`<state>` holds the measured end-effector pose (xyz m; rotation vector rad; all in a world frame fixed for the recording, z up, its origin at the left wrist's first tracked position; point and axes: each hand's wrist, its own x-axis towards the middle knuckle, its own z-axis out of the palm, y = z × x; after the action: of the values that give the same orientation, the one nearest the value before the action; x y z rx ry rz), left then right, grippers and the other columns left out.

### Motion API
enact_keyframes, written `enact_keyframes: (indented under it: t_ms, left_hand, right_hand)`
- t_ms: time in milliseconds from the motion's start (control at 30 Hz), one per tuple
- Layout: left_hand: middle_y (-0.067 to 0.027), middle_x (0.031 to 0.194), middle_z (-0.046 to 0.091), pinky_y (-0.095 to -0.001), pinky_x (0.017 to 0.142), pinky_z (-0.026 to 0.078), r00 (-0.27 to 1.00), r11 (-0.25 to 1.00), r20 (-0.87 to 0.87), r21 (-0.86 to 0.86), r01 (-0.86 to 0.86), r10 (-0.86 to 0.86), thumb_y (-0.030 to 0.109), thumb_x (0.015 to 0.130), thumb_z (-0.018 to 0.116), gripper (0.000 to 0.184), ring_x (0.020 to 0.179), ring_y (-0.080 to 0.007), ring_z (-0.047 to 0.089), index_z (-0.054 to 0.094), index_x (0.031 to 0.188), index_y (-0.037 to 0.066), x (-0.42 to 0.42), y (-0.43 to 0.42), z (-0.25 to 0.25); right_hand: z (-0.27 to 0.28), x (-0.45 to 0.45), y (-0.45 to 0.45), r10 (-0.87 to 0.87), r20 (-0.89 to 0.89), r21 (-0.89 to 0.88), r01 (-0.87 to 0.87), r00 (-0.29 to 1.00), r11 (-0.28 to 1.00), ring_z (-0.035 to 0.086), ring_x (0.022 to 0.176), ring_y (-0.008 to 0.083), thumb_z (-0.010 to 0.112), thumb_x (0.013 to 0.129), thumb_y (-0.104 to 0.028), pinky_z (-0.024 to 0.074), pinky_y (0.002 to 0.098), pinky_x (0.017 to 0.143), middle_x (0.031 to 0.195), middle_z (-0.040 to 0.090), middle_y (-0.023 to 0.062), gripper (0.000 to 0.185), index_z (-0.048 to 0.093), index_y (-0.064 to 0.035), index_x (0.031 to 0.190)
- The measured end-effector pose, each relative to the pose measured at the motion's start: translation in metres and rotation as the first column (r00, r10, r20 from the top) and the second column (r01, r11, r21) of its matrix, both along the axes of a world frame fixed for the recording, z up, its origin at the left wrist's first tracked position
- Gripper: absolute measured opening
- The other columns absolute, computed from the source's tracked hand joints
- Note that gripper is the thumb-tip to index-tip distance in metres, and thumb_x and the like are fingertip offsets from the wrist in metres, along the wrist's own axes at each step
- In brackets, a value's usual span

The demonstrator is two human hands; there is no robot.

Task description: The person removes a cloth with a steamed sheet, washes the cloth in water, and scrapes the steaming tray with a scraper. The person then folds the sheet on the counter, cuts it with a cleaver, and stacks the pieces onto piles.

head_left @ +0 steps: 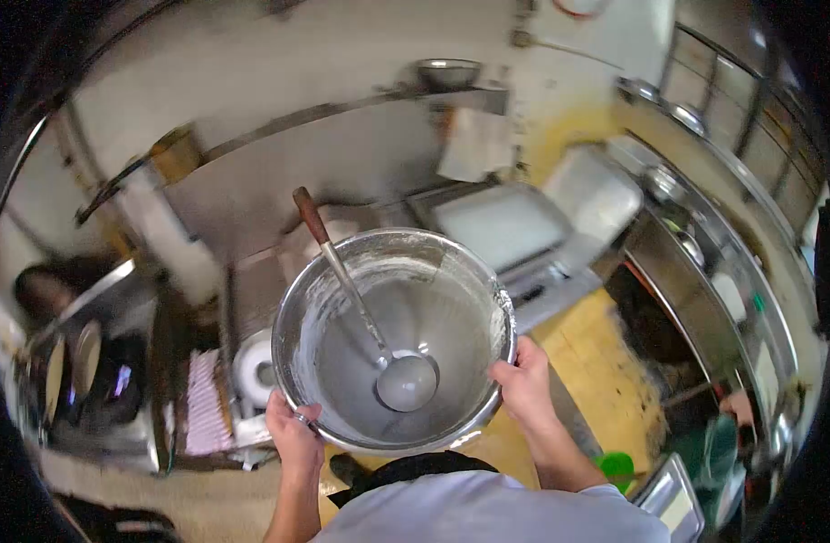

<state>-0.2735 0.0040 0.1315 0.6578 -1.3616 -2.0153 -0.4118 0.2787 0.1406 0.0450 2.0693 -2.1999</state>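
A large round metal bowl (342, 425) is held in front of my body, its inner wall smeared with white residue. My left hand (294, 427) grips the rim at the lower left, with a ring on one finger. At the lower right of the rim, my right hand (523, 378) has its fingers closed round the edge. Inside the bowl lies a ladle (407, 382), its round cup near the bottom and its brown wooden handle leaning out over the upper left rim. Pale greyish material seems to cover the bowl's bottom.
White trays (501, 222) stand on the counter beyond the bowl. A sink or metal basin (116, 416) with dishes is at the left, near a pink striped cloth (207, 403). Metal shelving (668, 271) runs along the right, where another person's hand (737, 407) shows.
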Motion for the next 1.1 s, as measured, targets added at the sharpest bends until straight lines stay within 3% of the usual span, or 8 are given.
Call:
enact_keyframes:
  t_ms: [200, 433, 467, 567, 667, 867, 967, 1100]
  left_hand:
    - [-0.0091, 0.095, 0.066, -0.0309, 0.081, 0.051, 0.939, 0.937, -0.020, 0.073, 0.343, -0.342, -0.019, 0.069, 0.053, 0.033, 0.084, -0.0178, 0.063, 0.055, 0.096, 0.000, -0.138, 0.162, -0.022]
    - [-0.0071, 0.095, 0.066, -0.0288, 0.079, 0.050, 0.735, 0.736, 0.050, 0.112, 0.668, -0.676, -0.018, 0.070, 0.052, 0.036, 0.085, -0.0168, 0.063, 0.058, 0.100, 0.001, -0.291, 0.330, -0.057]
    - [-0.0067, 0.094, 0.066, -0.0285, 0.076, 0.050, 0.697, 0.704, 0.101, 0.115, 0.700, -0.710, -0.018, 0.070, 0.053, 0.035, 0.083, -0.0162, 0.062, 0.058, 0.100, 0.001, -0.313, 0.354, -0.061]
    - [-0.0060, 0.092, 0.065, -0.0280, 0.072, 0.050, 0.593, 0.600, 0.095, 0.138, 0.788, -0.800, -0.016, 0.070, 0.055, 0.033, 0.079, -0.0157, 0.062, 0.058, 0.099, 0.001, -0.384, 0.431, -0.080]
    - [-0.0035, 0.086, 0.061, -0.0266, 0.066, 0.049, 0.510, 0.529, 0.146, 0.159, 0.833, -0.847, -0.014, 0.072, 0.057, 0.029, 0.073, -0.0134, 0.059, 0.057, 0.096, 0.002, -0.461, 0.508, -0.110]
    - [-0.0025, 0.080, 0.058, -0.0275, 0.052, 0.045, 0.298, 0.317, 0.142, 0.139, 0.938, -0.944, -0.010, 0.074, 0.060, 0.024, 0.062, -0.0116, 0.055, 0.055, 0.094, 0.004, -0.587, 0.657, -0.126]
    - [-0.0026, 0.079, 0.058, -0.0272, 0.053, 0.046, 0.251, 0.267, 0.144, 0.110, 0.957, -0.957, -0.009, 0.075, 0.061, 0.024, 0.063, -0.0115, 0.056, 0.055, 0.094, 0.004, -0.629, 0.724, -0.125]
    - [-0.0029, 0.081, 0.059, -0.0269, 0.055, 0.047, 0.218, 0.239, 0.146, 0.144, 0.960, -0.965, -0.008, 0.075, 0.060, 0.024, 0.064, -0.0125, 0.057, 0.056, 0.095, 0.004, -0.678, 0.808, -0.118]
  right_hand:
    - [-0.008, -0.031, 0.198, -0.340, 0.015, 0.109, 0.336, 0.940, 0.936, 0.054, 0.066, 0.0113, 0.061, 0.069, 0.007, 0.0440, 0.0280, 0.060, 0.078, 0.060, 0.0024, 0.019, 0.060, 0.0027, 0.088]
    - [-0.033, -0.067, 0.356, -0.708, 0.039, 0.128, 0.699, 0.705, 0.703, 0.056, 0.066, 0.0134, 0.063, 0.070, 0.000, 0.0461, 0.0292, 0.060, 0.076, 0.062, 0.0053, 0.020, 0.061, 0.0047, 0.089]
    - [-0.034, -0.075, 0.375, -0.728, 0.062, 0.097, 0.722, 0.683, 0.685, 0.057, 0.066, 0.0143, 0.063, 0.070, 0.000, 0.0468, 0.0298, 0.061, 0.076, 0.062, 0.0066, 0.020, 0.060, 0.0054, 0.089]
    - [-0.045, -0.112, 0.434, -0.807, 0.017, 0.245, 0.780, 0.590, 0.575, 0.057, 0.066, 0.0148, 0.062, 0.070, 0.001, 0.0473, 0.0296, 0.062, 0.076, 0.063, 0.0073, 0.019, 0.060, 0.0060, 0.089]
    - [-0.079, -0.161, 0.499, -0.856, 0.003, 0.150, 0.846, 0.517, 0.511, 0.058, 0.066, 0.0150, 0.061, 0.071, 0.001, 0.0475, 0.0294, 0.062, 0.077, 0.063, 0.0070, 0.020, 0.061, 0.0064, 0.090]
    - [-0.086, -0.233, 0.612, -0.944, 0.010, 0.184, 0.927, 0.331, 0.327, 0.062, 0.073, 0.0168, 0.056, 0.068, 0.009, 0.0497, 0.0293, 0.069, 0.086, 0.068, 0.0095, 0.027, 0.064, 0.0068, 0.093]
    - [-0.070, -0.267, 0.657, -0.973, -0.006, 0.146, 0.963, 0.232, 0.228, 0.061, 0.071, 0.0164, 0.055, 0.068, 0.008, 0.0494, 0.0293, 0.068, 0.085, 0.066, 0.0092, 0.026, 0.063, 0.0072, 0.093]
    - [-0.082, -0.313, 0.735, -0.979, -0.040, 0.184, 0.965, 0.199, 0.188, 0.060, 0.070, 0.0159, 0.055, 0.068, 0.009, 0.0494, 0.0296, 0.067, 0.083, 0.065, 0.0078, 0.026, 0.062, 0.0069, 0.093]
